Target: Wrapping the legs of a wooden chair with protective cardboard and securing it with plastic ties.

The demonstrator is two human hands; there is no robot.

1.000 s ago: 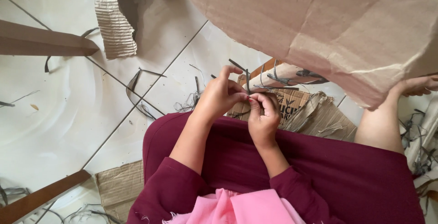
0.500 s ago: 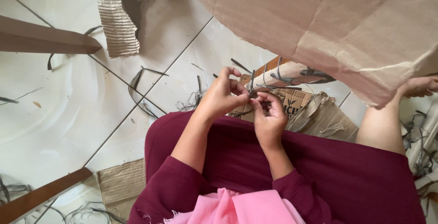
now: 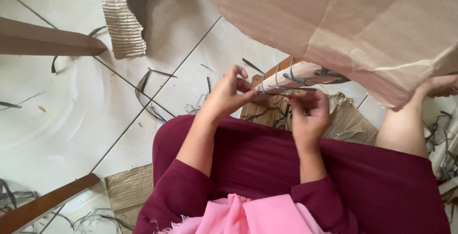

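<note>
Hands over maroon lap (image 3: 267, 162): left hand (image 3: 229, 96) and right hand (image 3: 309, 115) both pinched shut on thin grey strip (image 3: 279, 91), stretched taut between them for working.

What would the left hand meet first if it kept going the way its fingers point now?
The left hand points right, toward the thin grey strip pinched between both hands. Going on, it would probably meet the right hand's fingers first; the wrapped wooden stick lies just beyond, though depth is unclear.
</note>
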